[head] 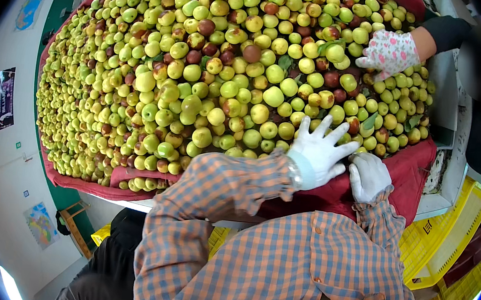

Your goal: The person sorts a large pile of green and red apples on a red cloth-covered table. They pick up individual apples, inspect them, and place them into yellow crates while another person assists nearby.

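A wide heap of green jujubes (229, 89), many with red-brown patches, lies on a red cloth (409, 176) over a table. My left hand (321, 152), in a white glove, rests palm down on the near edge of the heap with its fingers spread. Just right of it, my right hand (369, 176), also white-gloved, has its fingers curled against the fruit at the cloth's edge. Whether anything sits inside those curled fingers is hidden. A few green leaves (369, 121) lie among the fruit near both hands.
A co-worker's hand in a floral glove (389, 56) reaches onto the heap from the right. A yellow plastic crate (442, 241) stands below the table at right. The white table rim (437, 206) borders the cloth. At left is a wooden stool (76, 229).
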`<state>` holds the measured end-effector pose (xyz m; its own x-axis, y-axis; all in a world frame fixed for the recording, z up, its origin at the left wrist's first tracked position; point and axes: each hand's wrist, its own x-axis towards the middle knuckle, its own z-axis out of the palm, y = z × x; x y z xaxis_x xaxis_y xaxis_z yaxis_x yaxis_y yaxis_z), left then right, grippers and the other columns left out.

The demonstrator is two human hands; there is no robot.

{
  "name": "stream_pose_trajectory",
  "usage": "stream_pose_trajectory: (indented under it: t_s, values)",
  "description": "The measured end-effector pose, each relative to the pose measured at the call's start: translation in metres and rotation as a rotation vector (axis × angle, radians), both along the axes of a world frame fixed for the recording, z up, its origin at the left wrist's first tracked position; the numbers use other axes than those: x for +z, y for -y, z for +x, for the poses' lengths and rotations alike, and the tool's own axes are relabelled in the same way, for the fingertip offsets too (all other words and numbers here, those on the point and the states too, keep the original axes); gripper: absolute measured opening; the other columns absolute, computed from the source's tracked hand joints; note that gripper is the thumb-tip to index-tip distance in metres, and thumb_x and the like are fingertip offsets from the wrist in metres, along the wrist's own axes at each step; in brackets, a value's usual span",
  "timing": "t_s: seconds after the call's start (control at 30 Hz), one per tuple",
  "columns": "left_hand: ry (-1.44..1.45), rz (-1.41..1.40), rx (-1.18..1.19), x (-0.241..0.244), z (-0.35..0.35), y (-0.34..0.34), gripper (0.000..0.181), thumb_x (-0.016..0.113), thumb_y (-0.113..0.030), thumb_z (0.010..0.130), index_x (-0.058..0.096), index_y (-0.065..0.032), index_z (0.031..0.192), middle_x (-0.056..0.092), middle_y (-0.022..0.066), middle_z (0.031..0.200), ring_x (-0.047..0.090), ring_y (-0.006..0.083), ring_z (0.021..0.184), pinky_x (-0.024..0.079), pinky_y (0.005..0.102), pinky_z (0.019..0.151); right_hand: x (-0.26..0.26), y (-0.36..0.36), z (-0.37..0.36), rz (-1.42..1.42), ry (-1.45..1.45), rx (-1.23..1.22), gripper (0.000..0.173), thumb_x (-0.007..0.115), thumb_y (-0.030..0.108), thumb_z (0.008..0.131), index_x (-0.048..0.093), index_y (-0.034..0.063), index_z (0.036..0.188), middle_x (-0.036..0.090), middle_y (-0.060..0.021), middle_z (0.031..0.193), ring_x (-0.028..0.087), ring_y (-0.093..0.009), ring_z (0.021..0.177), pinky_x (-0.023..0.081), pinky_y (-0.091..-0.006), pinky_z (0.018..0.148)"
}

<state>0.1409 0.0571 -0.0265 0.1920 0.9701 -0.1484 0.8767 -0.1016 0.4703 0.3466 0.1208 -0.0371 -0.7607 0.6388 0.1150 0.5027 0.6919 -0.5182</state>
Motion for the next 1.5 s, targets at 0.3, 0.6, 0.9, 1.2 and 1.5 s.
stream_pose_trajectory:
  t_s: [0.3,0.6,0.9,1.2,1.5]
  values:
    - [-0.301,0.343,0.41,0.017,-0.202,-0.048,0.029,0.066,-0.006,0.081,0.069,-0.011,0.109,0.067,0.0056,0.12,0.062,0.0323,0.102,0.052,0.0418,0.087,0.004,-0.001,-0.002,-0.004,-0.025,-0.019,0.021,0.068,0.015,0.084,0.068,0.0074,0.104,0.07,-0.0109,0.103,0.066,-0.032,0.096,0.053,-0.0421,0.082]
    - [-0.958,-0.148,-0.122,0.035,-0.213,-0.114,0.032,0.073,-0.015,0.083,0.073,-0.0284,0.111,0.064,-0.008,0.114,0.055,0.0234,0.115,0.041,0.048,0.095,0.002,0.001,-0.001,0.002,0.0,-0.025,0.022,0.069,0.015,0.084,0.068,0.0084,0.105,0.07,-0.0104,0.104,0.066,-0.032,0.098,0.053,-0.0417,0.083]
    - [-0.884,-0.37,-0.313,0.056,-0.214,-0.113,0.032,0.07,-0.02,0.08,0.07,-0.0281,0.111,0.072,-0.0052,0.1,0.054,0.0242,0.117,0.032,0.047,0.099,0.01,-0.001,-0.004,-0.035,0.01,-0.023,0.021,0.068,0.017,0.085,0.068,0.0075,0.104,0.07,-0.0103,0.1,0.066,-0.032,0.097,0.052,-0.043,0.083]
    - [-0.285,0.105,0.18,0.107,-0.17,-0.056,0.042,0.081,-0.027,0.07,0.068,-0.0158,0.109,0.07,0.0055,0.098,0.057,0.0287,0.103,0.037,0.0449,0.095,0.017,0.003,-0.022,-0.725,-0.419,-0.215,0.044,0.065,0.022,0.096,0.054,0.0024,0.134,0.064,-0.0135,0.121,0.064,-0.023,0.098,0.053,-0.0335,0.085]
    - [0.338,-0.042,0.296,0.087,-0.128,-0.072,0.04,0.069,-0.034,0.094,0.068,-0.0037,0.121,0.072,0.0134,0.109,0.07,0.0269,0.093,0.055,0.0374,0.089,0.043,-0.022,-0.067,-1.426,-0.504,-0.256,0.043,0.059,0.025,0.1,0.052,0.0041,0.137,0.061,-0.0036,0.1,0.058,-0.008,0.076,0.047,-0.0231,0.061]
